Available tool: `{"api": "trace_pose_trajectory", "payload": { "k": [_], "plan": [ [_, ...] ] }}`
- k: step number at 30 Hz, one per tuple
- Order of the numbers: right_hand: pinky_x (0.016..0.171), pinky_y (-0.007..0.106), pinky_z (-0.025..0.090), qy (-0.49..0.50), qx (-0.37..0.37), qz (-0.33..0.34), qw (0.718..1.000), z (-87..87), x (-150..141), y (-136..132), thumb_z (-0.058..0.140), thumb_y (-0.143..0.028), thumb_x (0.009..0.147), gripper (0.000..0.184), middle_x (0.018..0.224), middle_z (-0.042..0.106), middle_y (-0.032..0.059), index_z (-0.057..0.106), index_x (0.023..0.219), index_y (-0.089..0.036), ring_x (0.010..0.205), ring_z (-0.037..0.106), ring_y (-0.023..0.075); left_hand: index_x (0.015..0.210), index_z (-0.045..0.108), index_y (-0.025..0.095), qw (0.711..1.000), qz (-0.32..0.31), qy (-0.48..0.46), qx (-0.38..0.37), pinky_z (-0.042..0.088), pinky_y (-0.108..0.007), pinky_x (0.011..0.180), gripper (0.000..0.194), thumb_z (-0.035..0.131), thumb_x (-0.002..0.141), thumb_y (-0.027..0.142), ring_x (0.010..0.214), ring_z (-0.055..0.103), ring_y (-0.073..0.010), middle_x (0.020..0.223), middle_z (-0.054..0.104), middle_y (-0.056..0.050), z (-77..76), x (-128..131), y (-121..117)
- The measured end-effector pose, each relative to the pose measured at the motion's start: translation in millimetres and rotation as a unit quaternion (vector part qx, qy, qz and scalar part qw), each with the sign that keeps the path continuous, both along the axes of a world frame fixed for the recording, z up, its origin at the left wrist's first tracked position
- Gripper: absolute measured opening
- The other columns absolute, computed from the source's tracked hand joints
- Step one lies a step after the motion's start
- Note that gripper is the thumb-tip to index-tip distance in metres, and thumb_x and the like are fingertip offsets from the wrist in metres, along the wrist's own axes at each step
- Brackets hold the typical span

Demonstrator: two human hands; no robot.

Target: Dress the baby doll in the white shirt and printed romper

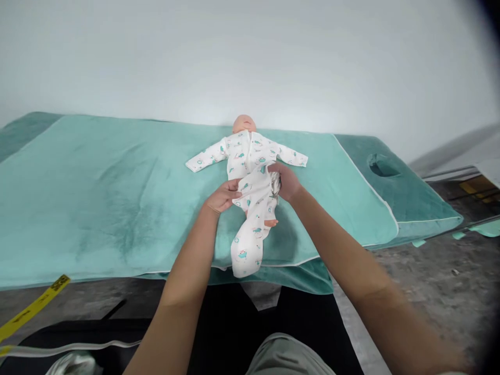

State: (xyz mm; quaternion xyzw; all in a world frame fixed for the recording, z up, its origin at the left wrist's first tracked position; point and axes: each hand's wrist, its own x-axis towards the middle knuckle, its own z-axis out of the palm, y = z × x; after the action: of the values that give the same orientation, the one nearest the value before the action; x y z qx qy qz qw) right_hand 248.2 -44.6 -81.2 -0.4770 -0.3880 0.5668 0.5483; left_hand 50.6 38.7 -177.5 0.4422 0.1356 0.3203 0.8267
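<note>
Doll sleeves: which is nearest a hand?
Sleeve on the picture's right, just beyond the right hand; a wider gap separates the other sleeve from the left hand.

Soft matt cloth baby suit (250,159); smooth plastic doll head (244,123); plush velvety bed cover (117,198).

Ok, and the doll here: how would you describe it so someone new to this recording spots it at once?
Along the pale wall runs a long teal-covered bed. Roughly midway along it lies the doll, head towards the wall, sleeves spread wide. Its smooth pinkish head above white, printed clothing sets it apart.
</note>
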Motion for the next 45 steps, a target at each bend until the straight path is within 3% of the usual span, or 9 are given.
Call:
{"api": "trace_pose_trajectory", "payload": {
  "k": [3,8,14,18,23,28,37,41,45],
  "plan": [
    [0.07,0.03,0.049,-0.141,0.009,0.112,0.984,4.6,-6.1,1.8,0.076,-0.041,0.07,0.029,0.08,0.07,-0.0008,0.07,0.089,-0.02,0.075,0.064,0.0185,0.093,0.067,0.018,0.989,0.123,-0.074,-0.025,0.055,-0.027,0.072,0.04,0.09,0.061,0.026,0.075,0.071,-0.0172,0.087,0.075,-0.002,3.5,6.0,0.1],
    [0.068,0.031,0.046,-0.35,-0.036,0.341,0.872,25.6,-12.7,11.4,0.088,-0.039,0.061,0.032,0.074,0.071,0.0011,0.073,0.079,-0.017,0.068,0.062,0.0181,0.084,0.06,0.019,0.975,0.191,-0.089,-0.063,0.056,-0.026,0.076,0.027,0.082,0.075,0.03,0.067,0.067,-0.012,0.075,0.068,0.003,11.8,11.6,-0.9],
    [0.078,0.033,0.055,-0.096,-0.059,0.119,0.987,2.0,-19.3,13.3,0.082,-0.044,0.072,0.037,0.095,0.076,0.0056,0.072,0.096,-0.018,0.085,0.069,0.0216,0.107,0.07,0.012,0.991,0.107,-0.06,-0.057,0.057,-0.032,0.085,0.043,0.082,0.074,0.037,0.089,0.073,-0.0218,0.101,0.077,-0.011,9.8,10.3,-1.9],
    [0.071,0.033,0.056,-0.005,-0.044,0.023,0.999,-24.7,-23.2,16.1,0.083,-0.049,0.07,0.043,0.085,0.074,0.0029,0.068,0.096,-0.019,0.074,0.068,0.0192,0.107,0.072,0.011,1.0,0.025,0.0,-0.008,0.058,-0.03,0.075,0.055,0.092,0.059,0.03,0.08,0.074,-0.023,0.096,0.078,-0.011,10.7,6.7,-8.3],
    [0.065,0.03,0.053,-0.121,-0.032,0.116,0.985,-28.9,-12.6,19.5,0.081,-0.054,0.072,0.045,0.084,0.074,0.0022,0.072,0.099,-0.019,0.074,0.067,0.0193,0.097,0.074,0.011,0.998,0.053,0.025,-0.013,0.059,-0.032,0.079,0.044,0.092,0.06,0.026,0.081,0.075,-0.0236,0.089,0.078,-0.008,9.7,6.5,-8.4],
    [0.068,0.03,0.052,-0.258,-0.052,0.321,0.91,-12.9,-7.6,17.7,0.09,-0.035,0.062,0.036,0.088,0.076,0.0033,0.075,0.09,-0.017,0.079,0.068,0.0219,0.098,0.072,0.018,0.986,0.157,-0.04,-0.049,0.058,-0.029,0.079,0.037,0.085,0.071,0.039,0.079,0.074,-0.0182,0.087,0.077,-0.004,8.4,12.9,-8.1],
    [0.072,0.03,0.054,0.019,-0.028,0.049,0.998,-39.9,-14.1,5.6,0.08,-0.039,0.07,0.04,0.089,0.075,0.0035,0.069,0.101,-0.017,0.078,0.068,0.0195,0.102,0.073,0.01,0.996,0.039,0.079,-0.022,0.056,-0.027,0.069,0.054,0.091,0.06,0.041,0.073,0.071,-0.0191,0.086,0.077,-0.008,27.6,4.0,-21.3],
    [0.07,0.03,0.053,-0.033,-0.014,0.05,0.998,-39.6,-17.5,4.3,0.078,-0.044,0.073,0.04,0.091,0.074,0.0023,0.069,0.104,-0.019,0.079,0.067,0.0196,0.108,0.072,0.01,0.995,0.01,0.103,-0.002,0.056,-0.03,0.074,0.064,0.095,0.051,0.027,0.079,0.073,-0.0222,0.093,0.078,-0.009,25.3,1.5,-21.8],
    [0.072,0.03,0.053,-0.17,0.027,0.156,0.973,-29.5,-14.1,7.2,0.079,-0.047,0.075,0.041,0.095,0.074,0.0015,0.072,0.105,-0.02,0.085,0.067,0.0213,0.108,0.072,0.013,0.995,0.072,0.051,-0.043,0.057,-0.041,0.085,0.057,0.091,0.06,0.038,0.094,0.073,-0.0315,0.101,0.078,-0.012,21.8,4.5,-22.8]
  ]
}}
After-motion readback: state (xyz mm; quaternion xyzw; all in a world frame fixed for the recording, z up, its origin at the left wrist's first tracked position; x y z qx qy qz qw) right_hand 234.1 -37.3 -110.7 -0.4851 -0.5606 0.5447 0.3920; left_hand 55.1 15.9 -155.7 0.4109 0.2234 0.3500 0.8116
